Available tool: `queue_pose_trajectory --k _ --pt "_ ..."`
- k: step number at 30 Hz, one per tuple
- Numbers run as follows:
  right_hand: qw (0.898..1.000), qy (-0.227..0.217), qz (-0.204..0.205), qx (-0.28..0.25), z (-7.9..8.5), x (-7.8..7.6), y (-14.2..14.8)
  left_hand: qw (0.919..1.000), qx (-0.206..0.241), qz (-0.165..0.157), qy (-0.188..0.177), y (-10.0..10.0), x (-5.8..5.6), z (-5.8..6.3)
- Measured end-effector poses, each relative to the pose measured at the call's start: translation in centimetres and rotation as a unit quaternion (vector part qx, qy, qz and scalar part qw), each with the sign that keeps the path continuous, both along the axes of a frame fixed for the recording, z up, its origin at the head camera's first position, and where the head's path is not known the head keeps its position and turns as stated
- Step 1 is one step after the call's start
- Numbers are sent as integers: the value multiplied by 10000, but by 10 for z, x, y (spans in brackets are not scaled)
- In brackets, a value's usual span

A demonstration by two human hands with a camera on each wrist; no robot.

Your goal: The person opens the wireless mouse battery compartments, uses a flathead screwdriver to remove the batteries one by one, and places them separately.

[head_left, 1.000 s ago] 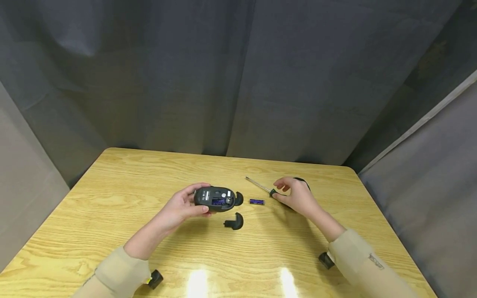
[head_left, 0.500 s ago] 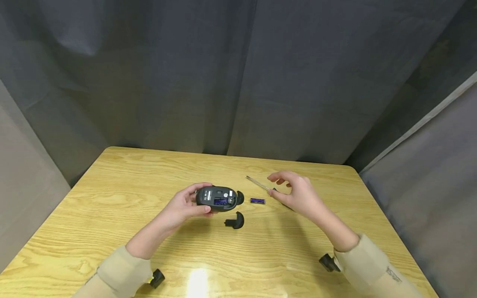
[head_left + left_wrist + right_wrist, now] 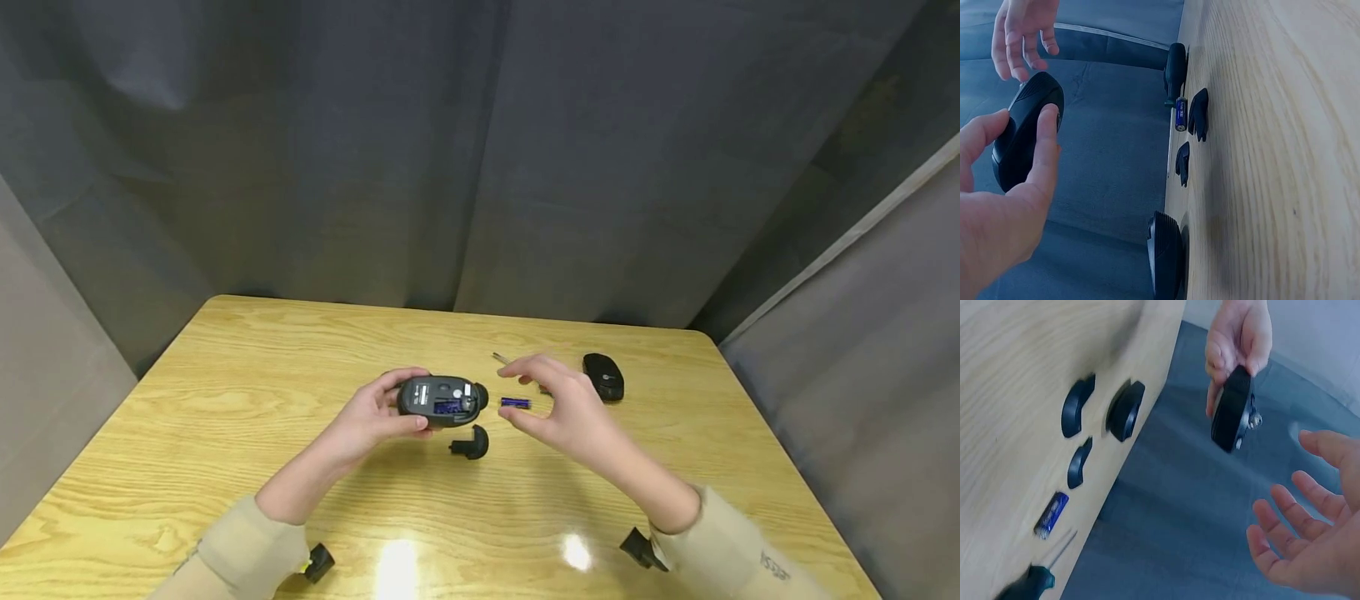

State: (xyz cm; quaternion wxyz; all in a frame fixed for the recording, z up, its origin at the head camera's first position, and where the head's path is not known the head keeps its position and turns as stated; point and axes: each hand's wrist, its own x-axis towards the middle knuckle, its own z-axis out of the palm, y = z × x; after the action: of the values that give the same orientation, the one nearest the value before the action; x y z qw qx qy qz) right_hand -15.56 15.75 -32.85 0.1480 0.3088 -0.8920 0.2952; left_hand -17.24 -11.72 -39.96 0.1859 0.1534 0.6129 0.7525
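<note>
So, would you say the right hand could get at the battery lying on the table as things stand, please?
Probably yes. The right hand is empty, fingers spread, hovering just above and beside the battery, which lies bare on the table. Nothing covers it; the mouse in the left hand sits off to the side.

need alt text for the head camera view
A left hand holds a black computer mouse underside up above a wooden table, while the empty right hand reaches toward it. A small battery, a black cover piece and a second mouse lie on the table.
</note>
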Motion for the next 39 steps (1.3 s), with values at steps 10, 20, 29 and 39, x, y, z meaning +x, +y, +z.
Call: queue_pose_trajectory --k 10,20,29,39 --pt "9985 -261 468 -87 -15 2 -18 10000 -36 -60 63 1 1 0" --pt "9977 -482 459 -128 -28 -3 -24 9997 -180 -53 130 3 3 1" --pt "9988 -226 385 -184 -36 -8 -27 9997 -230 -105 40 6 3 0" --pt "9981 -170 489 -345 -37 -8 -27 9997 -218 -119 68 8 7 2"
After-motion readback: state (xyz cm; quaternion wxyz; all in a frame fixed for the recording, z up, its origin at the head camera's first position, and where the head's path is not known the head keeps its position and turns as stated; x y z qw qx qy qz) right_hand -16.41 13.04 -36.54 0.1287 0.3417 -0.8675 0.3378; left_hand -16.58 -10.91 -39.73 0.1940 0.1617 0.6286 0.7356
